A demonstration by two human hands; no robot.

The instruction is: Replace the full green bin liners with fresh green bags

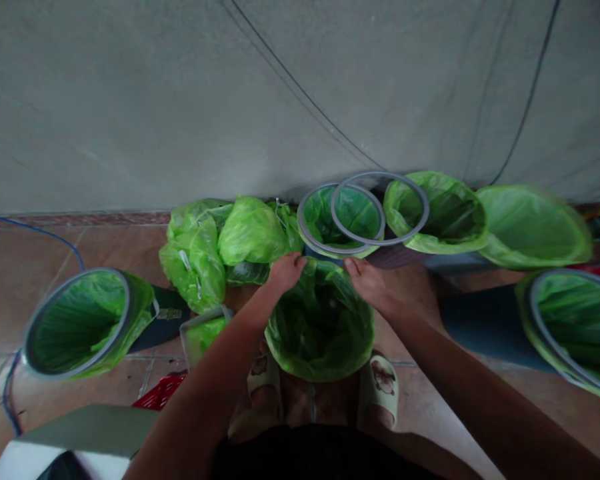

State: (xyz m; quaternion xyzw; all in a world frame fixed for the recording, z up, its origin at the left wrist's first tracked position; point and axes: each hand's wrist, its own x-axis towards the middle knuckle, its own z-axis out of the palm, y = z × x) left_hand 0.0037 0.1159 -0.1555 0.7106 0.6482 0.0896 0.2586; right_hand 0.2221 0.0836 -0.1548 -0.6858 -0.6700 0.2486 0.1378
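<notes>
A left hand (288,271) and a right hand (366,280) pinch the rim of an open green bag (323,357) at 11 and 1 o'clock, above two slippers (384,385). Bunched bags (253,233) slump toward 11 o'clock; a gray ring (427,208) overlaps a lined bin (316,241) toward 1 o'clock.

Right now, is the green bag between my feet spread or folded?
Spread: the bag shows a wide, round mouth with its inside visible; left hand and right hand hold its far edge.
</notes>
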